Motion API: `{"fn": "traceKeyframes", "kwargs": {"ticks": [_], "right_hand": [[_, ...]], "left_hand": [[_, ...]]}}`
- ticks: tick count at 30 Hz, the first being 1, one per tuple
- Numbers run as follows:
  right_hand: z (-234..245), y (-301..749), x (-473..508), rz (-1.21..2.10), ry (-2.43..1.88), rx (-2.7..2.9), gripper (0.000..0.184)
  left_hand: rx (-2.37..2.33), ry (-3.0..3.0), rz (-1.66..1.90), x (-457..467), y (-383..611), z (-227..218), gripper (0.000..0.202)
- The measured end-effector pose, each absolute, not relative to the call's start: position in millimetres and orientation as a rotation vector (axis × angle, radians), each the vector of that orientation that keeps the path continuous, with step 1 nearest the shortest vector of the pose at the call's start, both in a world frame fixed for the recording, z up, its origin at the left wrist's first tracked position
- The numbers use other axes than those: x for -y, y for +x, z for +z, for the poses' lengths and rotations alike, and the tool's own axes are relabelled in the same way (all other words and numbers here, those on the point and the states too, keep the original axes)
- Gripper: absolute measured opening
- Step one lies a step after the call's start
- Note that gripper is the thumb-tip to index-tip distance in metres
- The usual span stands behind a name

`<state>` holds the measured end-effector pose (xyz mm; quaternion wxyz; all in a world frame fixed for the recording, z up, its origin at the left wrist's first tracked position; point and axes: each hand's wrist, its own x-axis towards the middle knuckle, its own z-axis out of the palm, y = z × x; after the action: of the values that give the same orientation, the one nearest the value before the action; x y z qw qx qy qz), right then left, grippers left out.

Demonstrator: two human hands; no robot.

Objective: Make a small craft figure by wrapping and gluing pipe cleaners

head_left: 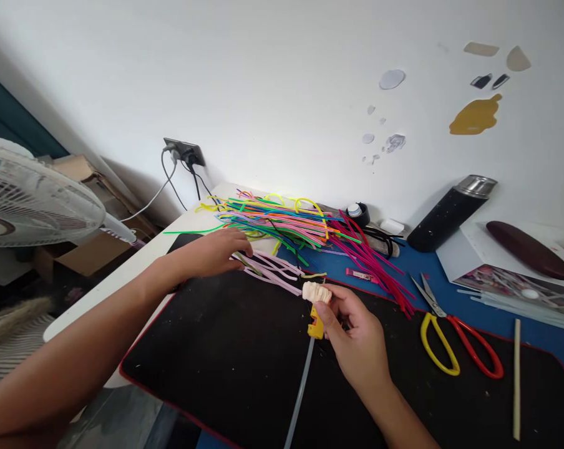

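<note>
Bare left forearm (76,340) fills the lower left of the frame, nearest the cam, & leads to the L hand (221,249), just L of centre. Its fingers curl down at pale lilac fuzzy pipe cleaners (282,285) lying on the black, red-edged mat (216,343); can't tell if they pinch any.

R hand (361,337), right of centre, grips a cream, crinkled soft piece (316,292) btwn thumb & fingers, w/ a small yellow plastic piece (316,327) just below it. Translucent pale rod (301,386) runs from the yellow part to the bottom edge of the frame.

Mid-frame, behind the hands: loose heap of multicolour pipe cleaners (282,218), w/ magenta ones fanning out to its R. Small pink plastic item (359,274) nr those has a pale label; print too small to read.

Right side of frame: open scissors w/ 1 yellow & 1 red handle (438,310), & a straight tan stick (516,380) on the mat. Upper R of those: black cylindrical bottle w/ silver metal cap (445,215), tilted, plus a dark maroon oval case (529,249) atop a white box (460,249). White-grilled fan (43,193) at left edge.
</note>
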<state>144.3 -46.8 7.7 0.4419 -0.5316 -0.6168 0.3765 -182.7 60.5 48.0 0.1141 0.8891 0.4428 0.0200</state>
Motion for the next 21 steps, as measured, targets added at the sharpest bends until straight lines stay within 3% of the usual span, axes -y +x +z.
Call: {"fn": "traceKeyframes", "kwargs": {"ticks": [9,15,21], "right_hand": [[5,144,45,0.861,-1.346,1.594,0.035],[8,142,48,0.867,-1.320,1.648,0.029],[8,143,47,0.847,-1.329,1.672,0.028]], "left_hand": [[-1.179,2.621,0.176,-74,-192,48,0.020],[-1.536,2.677,0.443,-109,-180,67,0.030],[-1.537,2.673,0.209,-133,-123,70,0.020]]}}
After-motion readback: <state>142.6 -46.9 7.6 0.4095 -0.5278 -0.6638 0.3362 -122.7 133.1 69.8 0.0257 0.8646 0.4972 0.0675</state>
